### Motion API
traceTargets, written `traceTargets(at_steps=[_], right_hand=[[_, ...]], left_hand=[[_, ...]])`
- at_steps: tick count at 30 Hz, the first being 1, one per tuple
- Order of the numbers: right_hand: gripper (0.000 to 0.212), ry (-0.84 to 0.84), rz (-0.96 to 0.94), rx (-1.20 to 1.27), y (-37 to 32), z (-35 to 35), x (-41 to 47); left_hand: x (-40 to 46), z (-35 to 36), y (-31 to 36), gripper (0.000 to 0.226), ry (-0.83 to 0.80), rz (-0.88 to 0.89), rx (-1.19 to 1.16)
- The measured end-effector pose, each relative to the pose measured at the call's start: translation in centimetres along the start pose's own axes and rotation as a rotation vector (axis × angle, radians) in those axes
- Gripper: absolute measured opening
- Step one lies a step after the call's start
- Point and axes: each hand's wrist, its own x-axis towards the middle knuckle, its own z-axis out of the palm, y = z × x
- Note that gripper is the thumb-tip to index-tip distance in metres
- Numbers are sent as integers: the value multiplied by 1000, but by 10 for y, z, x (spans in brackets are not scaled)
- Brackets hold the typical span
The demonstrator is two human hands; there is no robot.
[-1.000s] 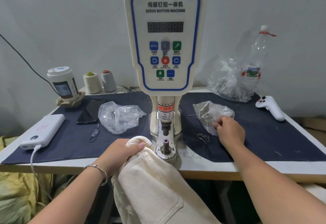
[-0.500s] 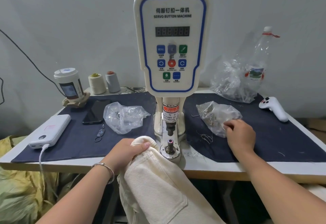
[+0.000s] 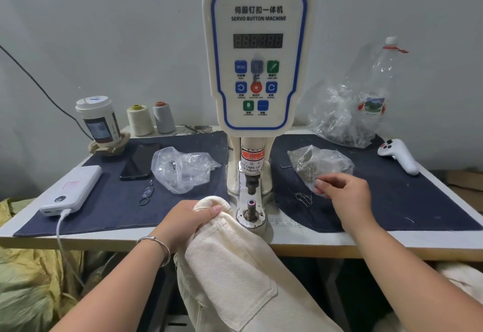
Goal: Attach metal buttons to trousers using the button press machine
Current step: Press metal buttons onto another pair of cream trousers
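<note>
The white servo button machine [image 3: 257,54] stands at the table's middle, its lower die post [image 3: 251,210] bare under the punch. Cream trousers [image 3: 235,266] hang over the front edge; my left hand [image 3: 188,219] grips their bunched waistband just left of the die. My right hand [image 3: 345,195] hovers at the near edge of a clear bag of metal buttons [image 3: 317,165], fingers curled with thumb and forefinger together. Whether a button is pinched between them I cannot tell.
A second clear bag [image 3: 180,169], a phone [image 3: 141,160], a power bank [image 3: 72,190] with cable and a cup [image 3: 98,122] lie left on the dark mat. Thread cones [image 3: 150,119] stand behind. A large bag with a bottle [image 3: 350,119] and a white controller [image 3: 398,156] sit right.
My right hand has drawn back slightly from the button bag, fingertips now at its near edge. The left hand keeps its grip on the waistband. The camera shifted a little.
</note>
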Motion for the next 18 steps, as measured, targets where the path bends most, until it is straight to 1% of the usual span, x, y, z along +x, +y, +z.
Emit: traceTargets(at_steps=[2,4,8,10,15,18], right_hand=[[16,-71,59,72,1,7,-3],[17,-116,96,75,4,12,-6],[14,-178,-35,-220,17,12,-8],[16,-188,-84,-277,23,9,-10],[22,-199,-91,-254,27,8,-10],[19,-197,-69,-212,27,8,-9]], left_hand=[[0,-1,-1,16,-6,-3,-7],[0,-1,-2,19,-6,-8,-9],[2,-1,-1,21,-5,-12,-20],[2,0,-2,20,-6,-13,-25],[4,-1,-2,16,-26,-17,-43],[4,0,-4,15,-11,-5,-36]])
